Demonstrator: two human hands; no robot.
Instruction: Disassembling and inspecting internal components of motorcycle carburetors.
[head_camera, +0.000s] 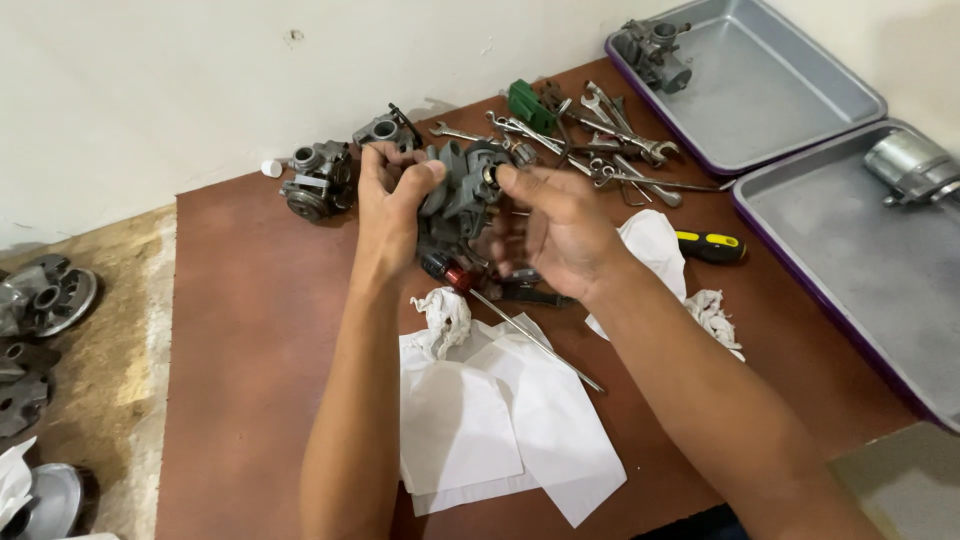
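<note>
Left hand (392, 195): we've got it clenched around the left side of the grey carburetor (462, 190), fingers wrapped tight on the casting, holding it up off the table (250, 330).
Right hand (560, 235): blurred here; its fingers (512, 180) sit at the right face of the carburetor, pinching or pressing a small dark round part. We cannot tell whether they actually grip it.
Where it is: the carburetor is in the air between both hands, above the back middle of the table, over a red-handled screwdriver (500, 310).
How it looks: dull grey cast metal, lumpy with ports and bosses, grimy, a dark round opening on the right face.
Risk, drop: if the left grip slackens, we judge the body could fall onto the screwdriver and the white paper sheets (470, 420) below.
Risk, lost part: a small piece working loose at the right fingertips could roll off into the pile of wrenches (610, 145) or off the table edge.
Risk, slip: oily metal may twist in the hand.
Nearby: another carburetor (318, 180) to the left, crumpled rag (443, 318), two grey trays (780, 110) on the right.
</note>
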